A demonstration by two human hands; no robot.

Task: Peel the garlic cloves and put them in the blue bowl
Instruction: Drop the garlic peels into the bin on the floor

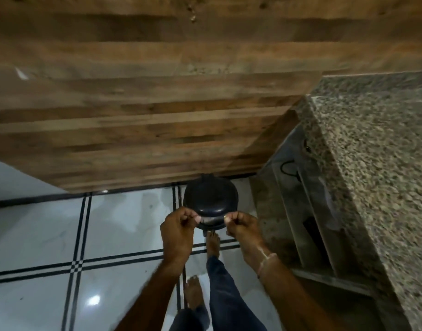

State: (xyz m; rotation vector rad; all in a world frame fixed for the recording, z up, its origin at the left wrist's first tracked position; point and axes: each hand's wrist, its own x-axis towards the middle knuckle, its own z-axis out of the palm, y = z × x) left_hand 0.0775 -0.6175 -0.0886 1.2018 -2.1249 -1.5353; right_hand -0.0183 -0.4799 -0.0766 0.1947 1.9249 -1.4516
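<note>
Left of the black bin [210, 199], the pale tiled floor [38, 235] runs out under us, crossed by thin double black lines, with a bright spot of light [94, 300] reflected on one tile. Behind the bin rises a wall of brown wood planks [157, 103], and the bin stands right against its foot.

Our left hand [177, 231] hangs over the near left edge of the bin's closed lid. Its fingers [189, 215] are clenched, with the thumb tip pressed to the fingertips. Whether a garlic clove or a scrap of its skin sits in that pinch, we cannot tell: it is too small and blurred.

Just on the near side of the bin our bare right foot [213, 243] stands on the floor, below the gap between our hands. The left foot [193, 292] is farther back from the bin, and blue trousers [223, 283] cover the right leg.

Our right hand [242, 226] is held over the near right edge of the lid, level with the left hand and apart from it. Its fingers [234, 217] are clenched in the same way, thumb to fingertips, and what they grasp, if anything, we cannot tell. A thin band [266, 262] circles that wrist.

Right of the bin are grey stone shelves [301, 211], and above them is the speckled granite bench [372, 163].
</note>
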